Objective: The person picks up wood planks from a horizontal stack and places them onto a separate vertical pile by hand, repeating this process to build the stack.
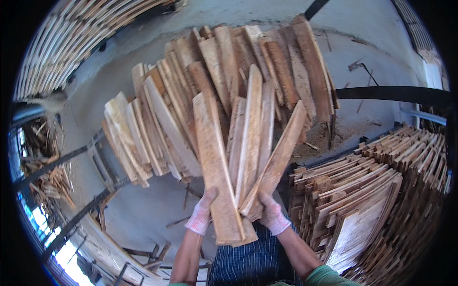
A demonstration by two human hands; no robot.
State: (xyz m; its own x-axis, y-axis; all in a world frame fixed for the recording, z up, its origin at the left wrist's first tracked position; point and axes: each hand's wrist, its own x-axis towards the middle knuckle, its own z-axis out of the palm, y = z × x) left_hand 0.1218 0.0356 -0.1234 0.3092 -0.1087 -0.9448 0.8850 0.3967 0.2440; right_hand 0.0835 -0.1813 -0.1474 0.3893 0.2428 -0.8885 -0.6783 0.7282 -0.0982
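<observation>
Between my two hands, in front of my body, I hold a fanned bundle of rough wooden boards. My left hand point(203, 209), in a pale glove with bare-looking fingertips, grips the lower left edge of a wide board point(214, 171). Around the lower end of a slanting board point(279, 159) on the right, my right hand point(272, 213) is closed, gloved the same way. Narrower boards point(250, 138) stand between these two, their lower ends crossing. Just beyond lies a long heap of similar boards point(229, 62); the bundle's far ends overlap it.
Stacked boards point(343, 195) stand close on my right. A dark metal bar point(391, 94) runs in from the right, and dark rails point(71, 159) cross at left. Wood scraps point(52, 183) lie far left. More stacked slats point(76, 43) fill the upper left. Sawdust point(319, 143) covers some floor.
</observation>
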